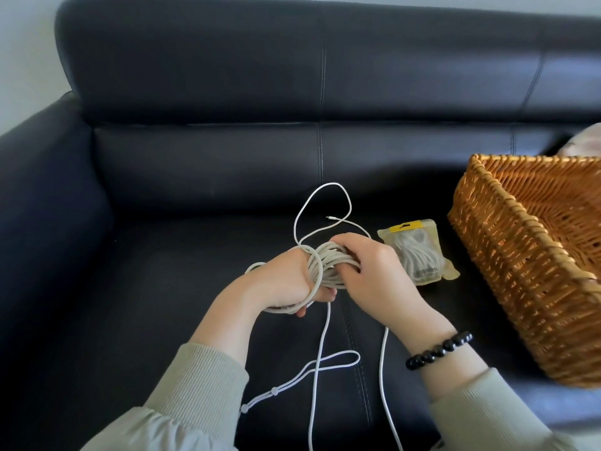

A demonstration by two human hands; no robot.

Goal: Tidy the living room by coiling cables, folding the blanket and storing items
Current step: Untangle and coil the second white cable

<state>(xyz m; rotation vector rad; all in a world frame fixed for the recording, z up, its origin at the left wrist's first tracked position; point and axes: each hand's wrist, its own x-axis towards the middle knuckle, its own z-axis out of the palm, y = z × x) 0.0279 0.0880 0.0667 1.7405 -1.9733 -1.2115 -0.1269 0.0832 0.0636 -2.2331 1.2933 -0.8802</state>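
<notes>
A bundle of white cable (328, 260) is held above the black sofa seat (162, 288) in the middle of the view. My left hand (286, 281) grips the bundle's left end, with coils looped around the hand. Its right end is gripped by my right hand (367, 265), fingers curled over the strands. A loose loop of thin white cable (320, 203) lies on the seat behind my hands, its plug end beside it. More strands (317, 369) hang down toward me.
A small clear pouch with a yellow top (419, 252), holding another coiled cable, lies on the seat to the right. A brown wicker basket (507, 255) stands at the right. Something pale (582, 141) shows behind the basket.
</notes>
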